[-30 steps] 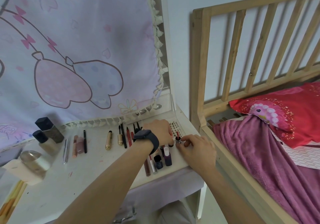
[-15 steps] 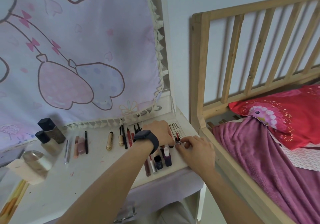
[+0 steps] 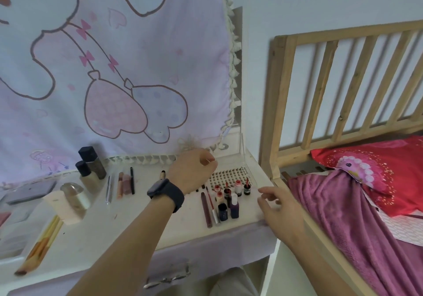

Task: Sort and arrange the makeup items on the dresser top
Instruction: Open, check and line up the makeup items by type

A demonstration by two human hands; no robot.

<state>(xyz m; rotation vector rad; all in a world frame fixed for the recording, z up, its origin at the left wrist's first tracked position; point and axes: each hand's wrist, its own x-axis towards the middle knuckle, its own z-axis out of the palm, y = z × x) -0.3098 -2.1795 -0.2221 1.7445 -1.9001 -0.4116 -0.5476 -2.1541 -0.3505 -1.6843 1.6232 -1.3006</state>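
Note:
On the white dresser top [image 3: 128, 224], a cluster of small nail polish bottles [image 3: 234, 205] stands at the right end, in front of a clear grid organizer [image 3: 229, 175]. Two long lip pencils [image 3: 207, 208] lie left of the bottles. Further left lies a row of slim tubes and pens [image 3: 126, 182], and two dark-capped foundation bottles [image 3: 90, 162] stand at the back. My left hand [image 3: 192, 169], a dark watch on its wrist, hovers above the organizer with loosely curled fingers; nothing shows in it. Over the dresser's right edge, beside the bottles, my right hand [image 3: 279, 206] has relaxed fingers and holds nothing.
A wooden bed frame [image 3: 274, 112] stands tight against the dresser's right side, with a purple blanket [image 3: 343, 215] and red pillow [image 3: 377, 169]. A printed cloth [image 3: 114, 66] hangs behind. A cream bottle [image 3: 64, 206], a domed jar [image 3: 74, 192] and a pencil bundle [image 3: 39, 245] sit left.
Both hands have left the small bottle they were touching. The left hand rose toward the back; the right hand drew back to the dresser's right edge. The camera tilted.

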